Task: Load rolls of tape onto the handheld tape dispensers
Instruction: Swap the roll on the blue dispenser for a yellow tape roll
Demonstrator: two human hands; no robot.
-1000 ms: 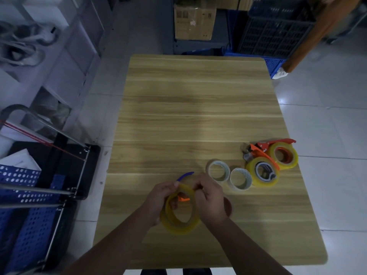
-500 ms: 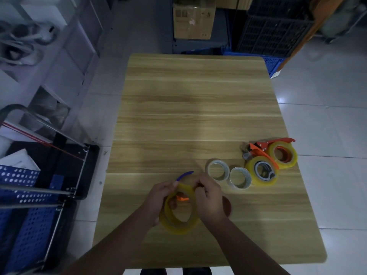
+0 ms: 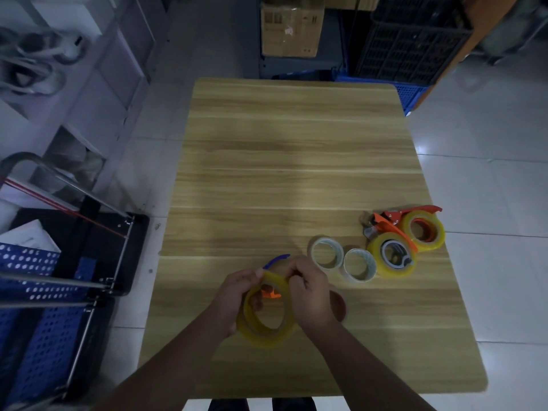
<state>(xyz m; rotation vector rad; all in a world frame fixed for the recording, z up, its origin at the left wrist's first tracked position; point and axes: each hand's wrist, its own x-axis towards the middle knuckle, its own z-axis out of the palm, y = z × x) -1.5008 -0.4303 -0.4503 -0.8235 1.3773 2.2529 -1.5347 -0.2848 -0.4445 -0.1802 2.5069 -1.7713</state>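
Both hands over wooden table (image 3: pixel 296 161): left hand (image 3: pixel 237 295) and right hand (image 3: pixel 308 292), fingers curled, grip yellow tape roll (image 3: pixel 267 336) against blue-handled dispenser (image 3: pixel 275 260).

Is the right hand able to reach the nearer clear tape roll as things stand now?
Probably yes: the clear tape roll lies close beside the right hand on the table, with nothing between. But that hand grips the yellow tape roll, so it must let go first.

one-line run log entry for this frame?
step: loading | left hand: grips yellow tape roll | right hand: pinches its top edge | blue-handled dispenser: mostly hidden behind roll
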